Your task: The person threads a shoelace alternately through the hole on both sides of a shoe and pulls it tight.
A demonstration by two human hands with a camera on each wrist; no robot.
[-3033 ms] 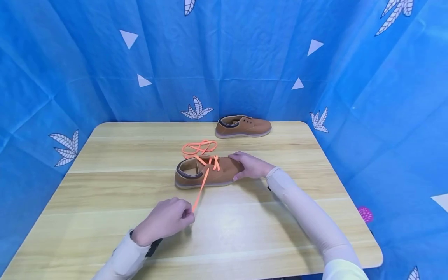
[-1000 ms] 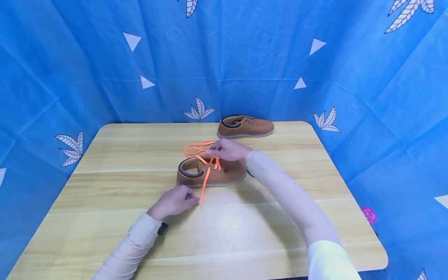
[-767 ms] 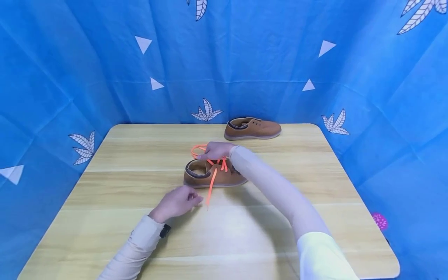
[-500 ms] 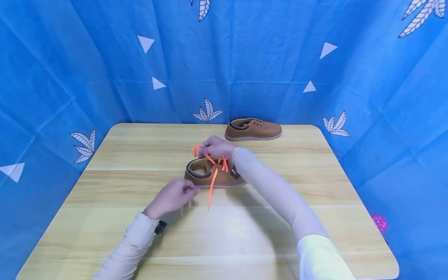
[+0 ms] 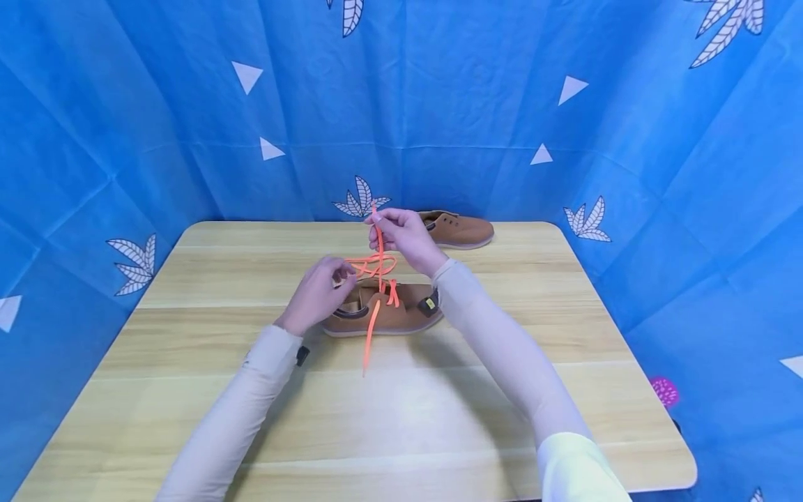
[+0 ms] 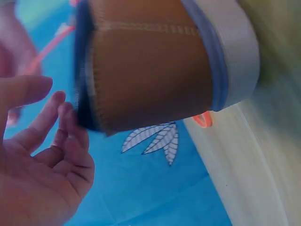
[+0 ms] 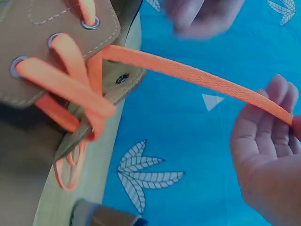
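Observation:
A brown shoe lies on the table with its toe to the right. An orange shoelace runs through its metal eyelets. My right hand pinches the lace between thumb and fingers and holds it taut above the far side of the shoe. My left hand is over the heel end, fingers loosely bent. In the left wrist view its thumb and fingers stand apart beside the shoe's heel, with nothing between them. One lace end hangs over the shoe's near side onto the table.
A second brown shoe, without lace in its eyelets, stands at the back edge, partly behind my right hand. Looped lace lies just beyond the laced shoe. A blue patterned curtain surrounds the wooden table.
My left hand has let go of the near lace end and moved up to the heel. My right hand has left the toe, taken hold of the far lace and raised it.

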